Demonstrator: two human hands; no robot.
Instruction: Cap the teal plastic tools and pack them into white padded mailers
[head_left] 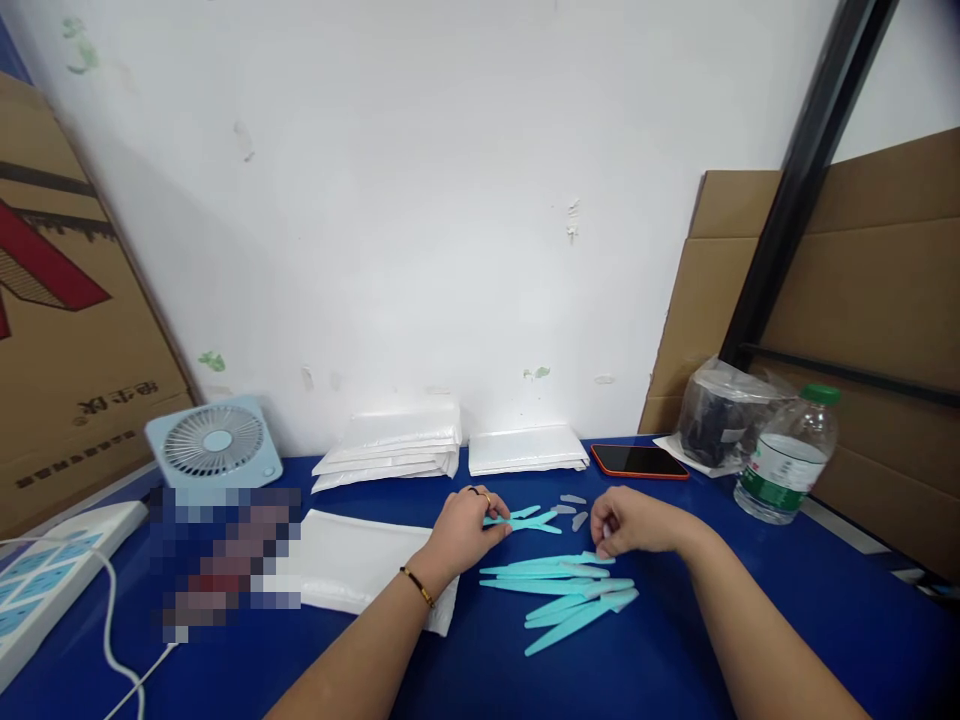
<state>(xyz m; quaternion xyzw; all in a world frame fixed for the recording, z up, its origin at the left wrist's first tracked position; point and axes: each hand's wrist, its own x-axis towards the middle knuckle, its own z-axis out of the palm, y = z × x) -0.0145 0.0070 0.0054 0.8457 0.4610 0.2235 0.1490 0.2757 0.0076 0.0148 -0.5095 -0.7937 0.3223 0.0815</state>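
The left hand (469,525) pinched two uncapped teal sticks (525,521); the right hand (630,522) was closed on something small. Capped sticks (562,585) lay piled nearby, three clear caps (574,500) still loose.

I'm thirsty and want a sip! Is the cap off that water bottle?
No, the green cap sits closed on the neck of the upright water bottle.

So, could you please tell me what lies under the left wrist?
A white mailer lies on the blue table under the wrist of the left hand, which pinches teal sticks. The forearm covers the mailer's near right corner, so that part cannot be seen.
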